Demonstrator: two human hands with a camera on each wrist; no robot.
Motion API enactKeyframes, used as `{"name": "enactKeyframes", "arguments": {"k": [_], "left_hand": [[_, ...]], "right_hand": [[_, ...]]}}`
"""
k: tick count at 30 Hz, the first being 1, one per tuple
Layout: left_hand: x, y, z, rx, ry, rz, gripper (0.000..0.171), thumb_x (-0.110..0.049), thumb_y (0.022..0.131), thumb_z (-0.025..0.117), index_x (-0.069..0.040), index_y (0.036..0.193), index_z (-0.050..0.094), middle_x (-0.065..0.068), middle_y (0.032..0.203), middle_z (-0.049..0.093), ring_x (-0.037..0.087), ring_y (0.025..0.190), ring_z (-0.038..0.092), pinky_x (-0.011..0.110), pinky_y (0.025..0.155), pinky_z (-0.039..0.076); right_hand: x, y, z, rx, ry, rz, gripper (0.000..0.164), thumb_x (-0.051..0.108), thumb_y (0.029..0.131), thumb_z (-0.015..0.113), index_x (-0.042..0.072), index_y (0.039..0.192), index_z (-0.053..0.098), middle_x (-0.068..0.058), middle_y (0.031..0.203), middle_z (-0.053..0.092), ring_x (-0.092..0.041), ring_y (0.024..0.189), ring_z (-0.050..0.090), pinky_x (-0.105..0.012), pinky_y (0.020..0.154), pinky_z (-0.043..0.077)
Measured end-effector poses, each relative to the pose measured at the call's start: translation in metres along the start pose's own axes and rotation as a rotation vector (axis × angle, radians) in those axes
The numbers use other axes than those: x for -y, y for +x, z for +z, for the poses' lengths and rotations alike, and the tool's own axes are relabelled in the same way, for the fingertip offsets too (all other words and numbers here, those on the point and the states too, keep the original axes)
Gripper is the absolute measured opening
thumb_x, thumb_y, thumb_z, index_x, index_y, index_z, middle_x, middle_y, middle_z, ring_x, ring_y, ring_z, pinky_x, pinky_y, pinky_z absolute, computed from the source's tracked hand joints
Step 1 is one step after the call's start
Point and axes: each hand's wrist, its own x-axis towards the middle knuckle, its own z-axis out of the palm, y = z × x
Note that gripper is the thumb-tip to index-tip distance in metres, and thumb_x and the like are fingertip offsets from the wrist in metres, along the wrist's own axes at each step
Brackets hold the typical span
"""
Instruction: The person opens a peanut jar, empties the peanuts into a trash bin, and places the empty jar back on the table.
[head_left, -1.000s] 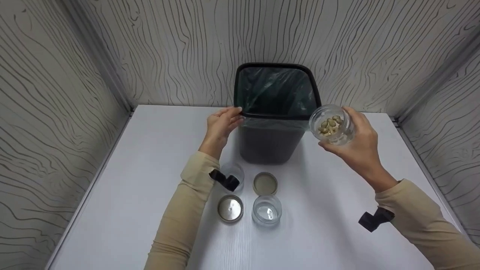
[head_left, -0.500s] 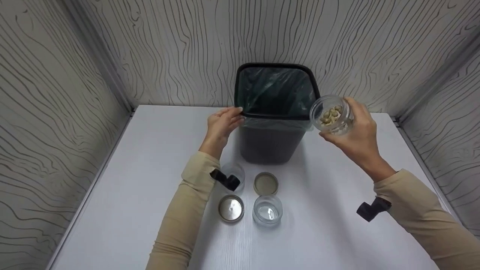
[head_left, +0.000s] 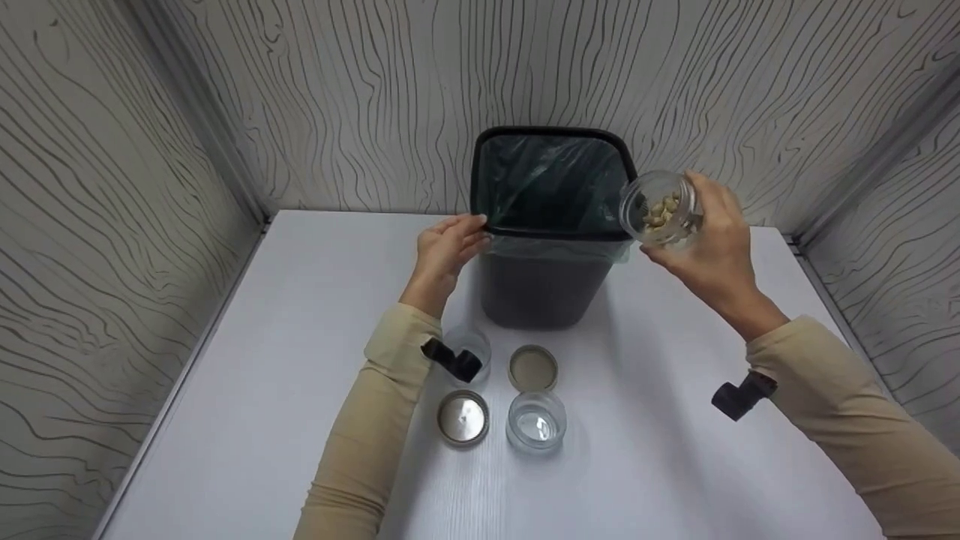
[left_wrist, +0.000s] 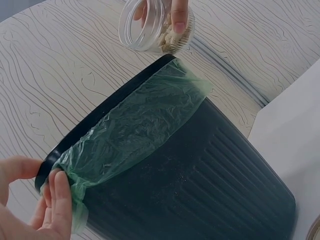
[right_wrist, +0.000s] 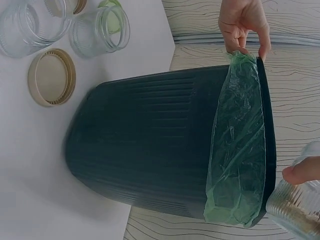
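A dark bin (head_left: 544, 292) stands at the back of the white table, with a green plastic liner (left_wrist: 140, 120) folded over its rim. My left hand (head_left: 445, 251) pinches the near left corner of the rim and liner between thumb and fingers. In my right hand (head_left: 721, 244), a clear ribbed glass jar (head_left: 646, 182) is tilted, its mouth facing the bin, right at the bin's right rim. Several small brownish-green pieces (head_left: 661, 212), like nuts in shape, lie inside the jar. The left wrist view shows one finger across the jar's wall.
In front of the bin sit an open glass jar (head_left: 536, 427) and two round lids, one beige (head_left: 532, 367) and one shiny metal (head_left: 463, 418). A second jar (right_wrist: 97, 32) is partly hidden behind my left wrist in the head view. Patterned walls (head_left: 375, 97) enclose the table.
My right hand has raised the jar, moving it away from me along the bin's right side, and the pieces inside have shifted. The left hand has stayed on the rim.
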Motion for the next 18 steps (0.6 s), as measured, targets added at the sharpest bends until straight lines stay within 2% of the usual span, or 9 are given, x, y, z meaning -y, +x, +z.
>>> {"name": "enactKeyframes", "arguments": {"k": [10, 18], "left_hand": [[0.0, 0.001, -0.001, 0.001, 0.002, 0.003, 0.031, -0.003, 0.089, 0.065, 0.007, 0.117, 0.057, 0.002, 0.08, 0.065, 0.007, 0.067, 0.065, 0.015, 0.065, 0.057], [0.001, 0.001, -0.001, 0.01, 0.0, -0.001, 0.029, -0.004, 0.088, 0.065, 0.005, 0.115, 0.058, 0.002, 0.08, 0.064, 0.008, 0.067, 0.065, 0.016, 0.065, 0.058]], "right_hand": [[-0.004, 0.018, 0.008, -0.016, -0.085, -0.035, 0.08, 0.005, 0.067, 0.082, -0.006, 0.135, 0.044, -0.03, 0.131, 0.05, -0.043, 0.125, 0.046, -0.058, 0.106, 0.039], [-0.004, 0.029, 0.009, -0.024, -0.119, -0.046, 0.081, 0.001, 0.066, 0.082, -0.006, 0.136, 0.043, -0.029, 0.134, 0.049, -0.044, 0.128, 0.044, -0.058, 0.109, 0.039]]}}
